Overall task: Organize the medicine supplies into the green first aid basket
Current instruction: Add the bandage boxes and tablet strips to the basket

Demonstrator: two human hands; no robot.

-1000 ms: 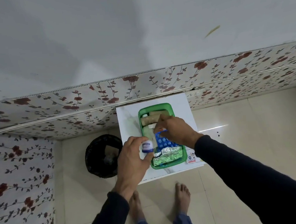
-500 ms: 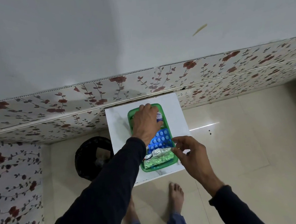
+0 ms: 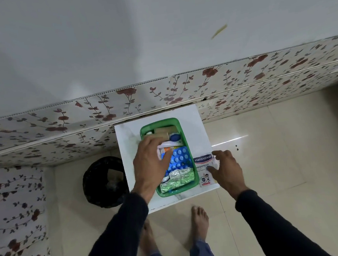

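Note:
The green first aid basket (image 3: pixel 179 124) stands on a small white table (image 3: pixel 129 135). Inside it lie brown bandage rolls (image 3: pixel 164 132), a small blue-capped bottle (image 3: pixel 174 137), a blue pill blister (image 3: pixel 180 159) and a silver-green foil strip (image 3: pixel 178 179). My left hand (image 3: pixel 150 166) hovers over the basket's left side, fingers spread and empty. A Hansaplast plaster box (image 3: pixel 203 162) lies on the table just right of the basket. My right hand (image 3: pixel 226 168) touches the box's right edge, fingers apart around it; a firm grip does not show.
A black waste bin (image 3: pixel 104 182) sits on the floor left of the table. A floral-patterned wall panel (image 3: pixel 80 115) runs behind the table and along the left. My bare feet (image 3: pixel 200 222) stand on the beige tiles below the table's front edge.
My left hand set the small bottle at the far end of the basket and drew back to the middle. My right hand moved right, onto the plaster box.

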